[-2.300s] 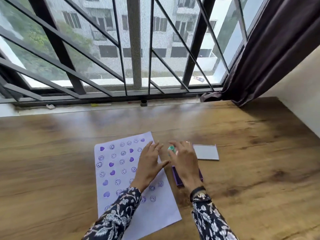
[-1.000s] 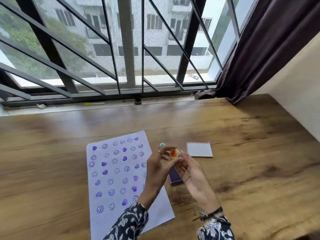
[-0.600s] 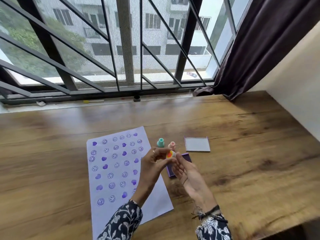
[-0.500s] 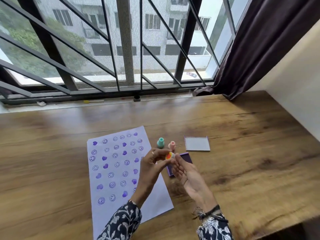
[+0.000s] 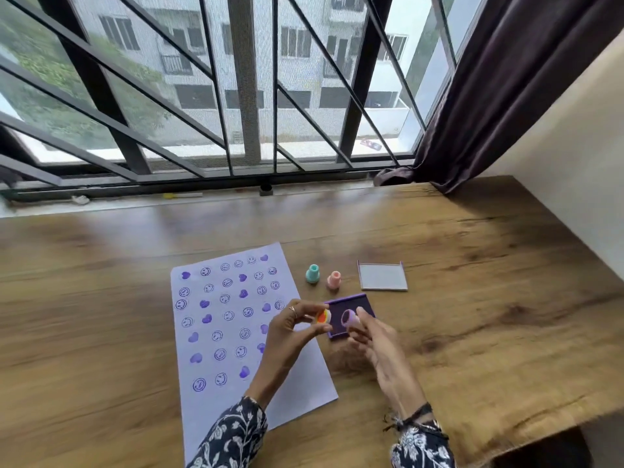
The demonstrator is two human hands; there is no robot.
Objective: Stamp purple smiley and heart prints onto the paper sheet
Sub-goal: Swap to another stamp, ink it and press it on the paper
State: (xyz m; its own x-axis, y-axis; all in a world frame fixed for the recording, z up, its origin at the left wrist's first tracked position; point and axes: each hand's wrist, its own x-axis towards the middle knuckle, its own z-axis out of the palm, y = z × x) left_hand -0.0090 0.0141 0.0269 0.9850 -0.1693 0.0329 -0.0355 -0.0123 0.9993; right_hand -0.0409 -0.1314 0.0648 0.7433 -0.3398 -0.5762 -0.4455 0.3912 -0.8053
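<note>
A white paper sheet (image 5: 216, 332) covered with several purple smiley and heart prints lies on the wooden table (image 5: 472, 298). My left hand (image 5: 293, 329) pinches a small round orange-and-white piece (image 5: 323, 316) over the sheet's right edge. My right hand (image 5: 374, 339) holds a small purple stamp (image 5: 349, 317) with its round face turned up, just above the open purple ink pad (image 5: 351, 307). The two pieces are a little apart.
A teal stamp (image 5: 312, 273) and a pink stamp (image 5: 334, 280) stand upright beyond the ink pad. The pad's clear lid (image 5: 382, 276) lies to their right. A barred window (image 5: 236, 96) and a dark curtain (image 5: 506, 79) are behind the table.
The orange-topped stamp held together in both hands has come apart: the left hand keeps the orange piece and the right hand now holds the purple stamp.
</note>
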